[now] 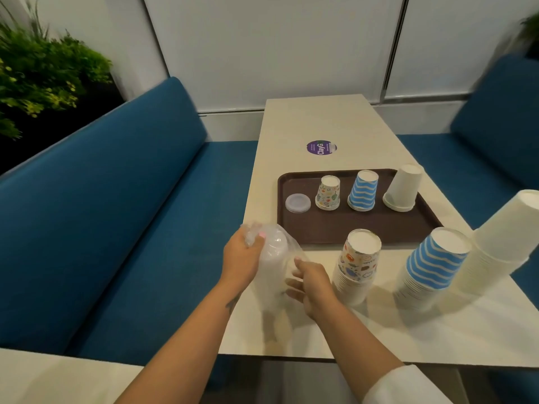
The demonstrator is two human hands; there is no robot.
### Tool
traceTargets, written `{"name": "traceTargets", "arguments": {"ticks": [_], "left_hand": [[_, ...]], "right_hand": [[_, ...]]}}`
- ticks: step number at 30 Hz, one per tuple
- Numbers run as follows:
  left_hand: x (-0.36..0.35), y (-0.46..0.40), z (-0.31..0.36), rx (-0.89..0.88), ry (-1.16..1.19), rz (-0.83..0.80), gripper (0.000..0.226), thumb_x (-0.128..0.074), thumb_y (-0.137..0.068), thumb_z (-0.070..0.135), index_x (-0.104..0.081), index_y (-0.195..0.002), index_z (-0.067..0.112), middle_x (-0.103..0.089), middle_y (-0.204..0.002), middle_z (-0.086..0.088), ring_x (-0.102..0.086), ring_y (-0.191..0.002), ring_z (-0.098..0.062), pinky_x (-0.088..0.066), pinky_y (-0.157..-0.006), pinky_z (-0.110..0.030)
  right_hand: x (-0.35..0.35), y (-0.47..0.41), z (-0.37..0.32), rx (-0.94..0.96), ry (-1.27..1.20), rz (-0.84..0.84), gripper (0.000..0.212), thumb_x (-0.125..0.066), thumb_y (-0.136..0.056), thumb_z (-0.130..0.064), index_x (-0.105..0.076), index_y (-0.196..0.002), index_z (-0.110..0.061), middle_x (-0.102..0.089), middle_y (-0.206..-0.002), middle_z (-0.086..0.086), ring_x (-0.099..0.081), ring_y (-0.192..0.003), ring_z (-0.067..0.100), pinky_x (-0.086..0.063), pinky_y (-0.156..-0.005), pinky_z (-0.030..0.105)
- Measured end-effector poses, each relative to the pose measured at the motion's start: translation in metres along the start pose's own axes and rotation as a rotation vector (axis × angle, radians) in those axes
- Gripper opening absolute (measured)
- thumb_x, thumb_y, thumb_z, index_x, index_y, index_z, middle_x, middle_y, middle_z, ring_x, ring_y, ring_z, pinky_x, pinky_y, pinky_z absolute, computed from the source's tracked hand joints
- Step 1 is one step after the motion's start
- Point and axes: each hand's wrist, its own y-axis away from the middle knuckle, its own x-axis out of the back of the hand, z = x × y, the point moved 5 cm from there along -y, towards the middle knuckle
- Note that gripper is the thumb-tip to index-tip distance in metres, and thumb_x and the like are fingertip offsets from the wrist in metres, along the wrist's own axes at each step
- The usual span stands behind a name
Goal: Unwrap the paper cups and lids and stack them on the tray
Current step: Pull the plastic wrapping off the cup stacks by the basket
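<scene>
A: Item one, largest?
B: Blue booth bench (116, 228), left of the grip. Then the cream table (320, 126) under everything.

A: Next?
B: Brown tray (320, 228), just beyond the grip. On it, a short stack of clear lids (298, 202), nearest the grip, then upturned stacks running right: doodle-print cups (328, 193), blue-striped cups (362, 191), plain white cups (403, 189).

A: Off the tray?
B: Three tall upturned stacks on the table, right of the grip: white cup stack (501, 243) farthest, blue-striped stack (431, 266) between, doodle-print stack (358, 266) just beside the right hand.

A: The grip itself?
B: Left hand (242, 258) clamped round the bunched top of a clear plastic sleeve of lids (272, 266), standing on the table. Right hand (313, 282) fingers spread, loose, at the sleeve's side; contact cannot be told through the blur.

A: Smallest?
B: Round purple sticker (321, 148), beyond the tray.
</scene>
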Motion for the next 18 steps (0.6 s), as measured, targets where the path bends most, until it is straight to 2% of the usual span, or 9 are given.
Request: {"name": "traceTargets", "arguments": {"ticks": [2, 4, 6, 8, 11, 13, 15, 18], "left_hand": [[0.002, -0.002, 0.001, -0.015, -0.046, 0.028, 0.012, -0.049, -0.098, 0.023, -0.059, -0.102, 0.019, -0.059, -0.092, 0.010, -0.054, -0.089, -0.011, -0.044, -0.071, -0.017], [0.003, -0.007, 0.000, -0.027, -0.105, 0.046, 0.023, -0.047, -0.099, 0.027, -0.059, -0.098, 0.007, -0.061, -0.092, -0.002, -0.053, -0.083, -0.014, -0.043, -0.068, -0.021], [0.002, -0.013, 0.001, -0.032, -0.168, 0.051, 0.031, -0.044, -0.100, 0.031, -0.058, -0.096, 0.004, -0.061, -0.090, -0.006, -0.054, -0.081, -0.017, -0.044, -0.066, -0.023], [0.002, -0.019, 0.002, -0.042, -0.207, 0.052, 0.031, -0.044, -0.100, 0.034, -0.057, -0.088, 0.009, -0.058, -0.084, -0.002, -0.054, -0.078, -0.018, -0.044, -0.064, -0.026], [0.002, -0.025, 0.004, -0.065, -0.234, 0.042, 0.029, -0.047, -0.100, 0.034, -0.054, -0.080, 0.013, -0.059, -0.083, -0.004, -0.055, -0.078, -0.022, -0.047, -0.066, -0.034], [0.001, -0.026, 0.005, -0.081, -0.259, 0.036, 0.031, -0.048, -0.099, 0.033, -0.057, -0.086, 0.006, -0.061, -0.087, -0.008, -0.058, -0.083, -0.027, -0.051, -0.074, -0.042], [0.001, -0.027, 0.006, -0.091, -0.274, 0.031, 0.034, -0.046, -0.099, 0.036, -0.058, -0.089, 0.005, -0.061, -0.087, -0.007, -0.059, -0.085, -0.028, -0.051, -0.078, -0.045], [0.001, -0.026, 0.009, -0.082, -0.309, 0.034, 0.039, -0.039, -0.101, 0.041, -0.059, -0.089, 0.010, -0.060, -0.084, -0.001, -0.058, -0.083, -0.023, -0.049, -0.077, -0.038]], "right_hand": [[0.007, -0.003, 0.007, -0.083, -0.189, 0.065, 0.026, -0.053, -0.093, -0.025, -0.047, -0.112, -0.008, -0.050, -0.096, 0.012, -0.059, -0.074, 0.027, -0.054, -0.065, 0.041], [0.012, -0.002, 0.014, -0.145, -0.267, 0.133, 0.018, -0.047, -0.096, -0.019, -0.044, -0.103, -0.003, -0.048, -0.087, 0.016, -0.058, -0.065, 0.029, -0.054, -0.059, 0.042], [0.013, -0.002, 0.020, -0.183, -0.210, 0.156, 0.016, -0.036, -0.099, -0.009, -0.043, -0.088, 0.001, -0.046, -0.078, 0.017, -0.053, -0.057, 0.029, -0.052, -0.048, 0.037], [0.008, -0.002, 0.026, -0.204, -0.111, 0.130, 0.021, -0.029, -0.097, -0.001, -0.044, -0.082, 0.002, -0.047, -0.073, 0.016, -0.047, -0.050, 0.024, -0.049, -0.040, 0.029], [0.005, -0.002, 0.029, -0.181, 0.099, 0.079, 0.019, -0.039, -0.092, 0.006, -0.050, -0.077, 0.000, -0.051, -0.065, 0.014, -0.047, -0.042, 0.021, -0.045, -0.043, 0.025], [0.004, -0.001, 0.028, -0.141, 0.167, 0.046, 0.012, -0.055, -0.092, -0.005, -0.054, -0.080, -0.006, -0.053, -0.063, 0.011, -0.047, -0.045, 0.020, -0.044, -0.046, 0.025], [0.006, 0.003, 0.020, -0.036, 0.253, 0.079, 0.021, -0.064, -0.091, -0.027, -0.053, -0.089, -0.010, -0.058, -0.070, 0.008, -0.052, -0.053, 0.021, -0.047, -0.048, 0.028], [0.009, 0.004, 0.011, 0.092, 0.271, 0.182, 0.030, -0.056, -0.093, -0.042, -0.050, -0.090, -0.012, -0.061, -0.075, 0.006, -0.059, -0.065, 0.023, -0.053, -0.062, 0.035]]}}
